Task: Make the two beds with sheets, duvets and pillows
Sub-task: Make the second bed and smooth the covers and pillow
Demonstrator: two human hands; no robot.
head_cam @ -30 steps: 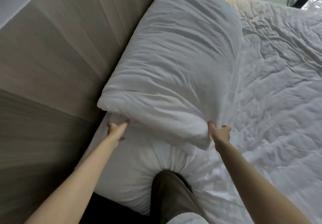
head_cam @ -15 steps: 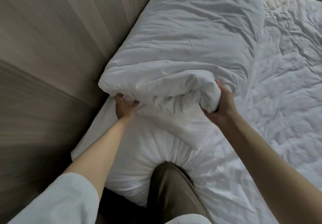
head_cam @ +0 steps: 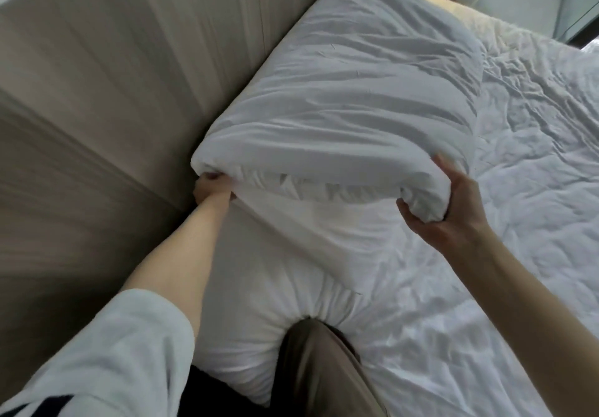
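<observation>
Head view. Step in hand: pillow placement. Pillow (head_cam: pixel 350 108) lies at head of bed along wall panel (head_cam: pixel 113 108), near end raised off duvet (head_cam: pixel 534 222). Your left hand (head_cam: pixel 210 189) grips near left corner. Your right hand (head_cam: pixel 450 209) curls round near right corner. Next move calls for even pull and square set-down. Against second-ago frame: near end lay flat, grips shallow; now lifted and bunched.

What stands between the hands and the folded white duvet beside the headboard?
Nothing visible does. The left hand grips the folded white duvet at its near corner by the headboard, and the right hand grips the other near corner, with no object between.
</observation>
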